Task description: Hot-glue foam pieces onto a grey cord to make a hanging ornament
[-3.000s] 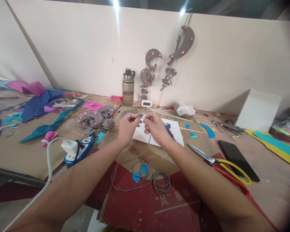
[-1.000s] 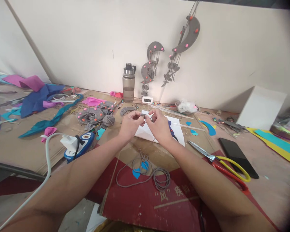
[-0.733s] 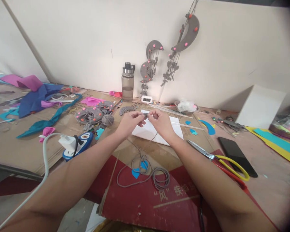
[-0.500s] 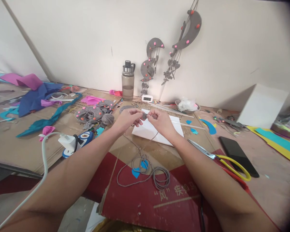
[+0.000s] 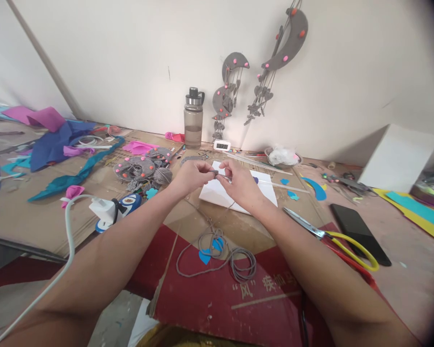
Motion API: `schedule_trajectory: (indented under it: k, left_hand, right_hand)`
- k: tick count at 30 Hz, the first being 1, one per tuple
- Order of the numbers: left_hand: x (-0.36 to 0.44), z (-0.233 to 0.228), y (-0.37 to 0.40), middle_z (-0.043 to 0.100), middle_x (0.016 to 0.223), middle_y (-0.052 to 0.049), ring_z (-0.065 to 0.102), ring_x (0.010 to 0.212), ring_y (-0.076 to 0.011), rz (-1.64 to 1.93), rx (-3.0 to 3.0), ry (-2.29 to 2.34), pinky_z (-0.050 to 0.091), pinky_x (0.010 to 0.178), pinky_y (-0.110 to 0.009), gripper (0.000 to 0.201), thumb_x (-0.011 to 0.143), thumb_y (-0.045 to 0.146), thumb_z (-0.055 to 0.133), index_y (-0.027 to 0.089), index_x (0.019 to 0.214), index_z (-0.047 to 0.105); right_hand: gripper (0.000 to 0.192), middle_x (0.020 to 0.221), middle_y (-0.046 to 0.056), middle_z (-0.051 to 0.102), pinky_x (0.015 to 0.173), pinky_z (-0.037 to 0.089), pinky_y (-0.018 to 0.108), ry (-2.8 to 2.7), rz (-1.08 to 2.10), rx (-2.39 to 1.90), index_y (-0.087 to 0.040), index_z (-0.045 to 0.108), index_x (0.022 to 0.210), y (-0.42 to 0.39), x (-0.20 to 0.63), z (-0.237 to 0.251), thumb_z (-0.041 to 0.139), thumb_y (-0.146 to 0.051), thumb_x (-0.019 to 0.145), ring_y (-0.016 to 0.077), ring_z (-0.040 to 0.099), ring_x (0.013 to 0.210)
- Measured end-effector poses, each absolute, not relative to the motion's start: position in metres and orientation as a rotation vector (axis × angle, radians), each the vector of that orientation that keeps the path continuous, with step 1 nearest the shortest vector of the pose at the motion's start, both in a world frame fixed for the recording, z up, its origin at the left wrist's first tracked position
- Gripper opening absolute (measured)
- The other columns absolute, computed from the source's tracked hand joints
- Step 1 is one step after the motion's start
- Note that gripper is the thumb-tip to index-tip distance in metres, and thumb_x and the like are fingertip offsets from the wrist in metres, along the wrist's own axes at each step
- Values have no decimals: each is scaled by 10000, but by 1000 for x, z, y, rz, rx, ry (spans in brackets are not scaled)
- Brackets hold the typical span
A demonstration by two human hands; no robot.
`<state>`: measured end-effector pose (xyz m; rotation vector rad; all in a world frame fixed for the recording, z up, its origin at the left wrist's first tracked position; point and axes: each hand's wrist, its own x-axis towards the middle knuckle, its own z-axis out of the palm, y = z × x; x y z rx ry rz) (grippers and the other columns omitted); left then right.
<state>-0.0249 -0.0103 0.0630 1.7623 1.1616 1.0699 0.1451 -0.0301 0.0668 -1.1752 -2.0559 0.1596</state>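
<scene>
My left hand (image 5: 194, 178) pinches a small grey felt piece (image 5: 215, 172) between thumb and fingertips, above a white board (image 5: 217, 193). Close against it, my right hand (image 5: 240, 184) is closed with thumb and forefinger on a thin strand, seemingly the grey cord (image 5: 243, 265). The fingers partly hide both the piece and the strand. Below the hands the cord lies in loose loops and a coil on red-and-brown cardboard (image 5: 188, 294), over blue felt cutouts (image 5: 204, 256).
Scissors (image 5: 311, 226) and a black phone (image 5: 359, 233) lie at right. A water bottle (image 5: 193, 120) and small clock (image 5: 222, 145) stand near the wall. Grey dotted felt shapes (image 5: 135, 167) with yarn lie left, near a white plug (image 5: 103, 207). Felt moon hangings (image 5: 292, 43) hang behind.
The right fingers have shifted and curl closer to the left fingertips, with a thin strand now showing between them. The view has shifted slightly; the coil lies as before.
</scene>
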Motion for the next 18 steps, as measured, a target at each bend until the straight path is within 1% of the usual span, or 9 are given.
schedule_trajectory:
  k: [2,5,7,12,18]
  left_hand:
    - [-22,63,-11,519,545,34,408,477,-63,1147,1653,1165,309,463,-198,100,648,237,610,138,657,620]
    - [-18,60,-12,510,553,42,377,480,-55,1250,1563,1142,294,467,-197,80,635,218,614,139,642,609]
    - [-15,57,-12,507,559,42,368,487,-55,1299,1533,1129,292,475,-198,89,646,227,613,139,647,617]
    - [-9,52,-13,531,592,33,372,496,-53,1421,1437,1103,295,487,-199,111,658,249,631,138,664,626]
    - [0,51,-20,561,633,24,411,532,-58,1483,1247,1052,316,503,-193,130,650,260,663,141,684,622]
  right_hand:
    - [143,769,2,510,647,355,267,-2039,148,-1127,-187,536,934,-30,144,66,546,-196,792,140,461,699]
    - [49,766,5,529,664,368,264,-1984,124,-1090,-190,552,829,-32,141,64,537,-167,788,135,476,712]
    - [25,754,3,544,667,372,263,-1926,143,-1109,-191,562,796,-34,138,63,540,-181,793,132,483,705]
    - [101,746,4,577,661,374,268,-1830,253,-1171,-192,574,782,-38,134,61,503,-244,832,128,489,678]
    - [143,709,-5,583,642,371,265,-1726,390,-1215,-185,582,770,-39,130,61,503,-290,828,126,482,649]
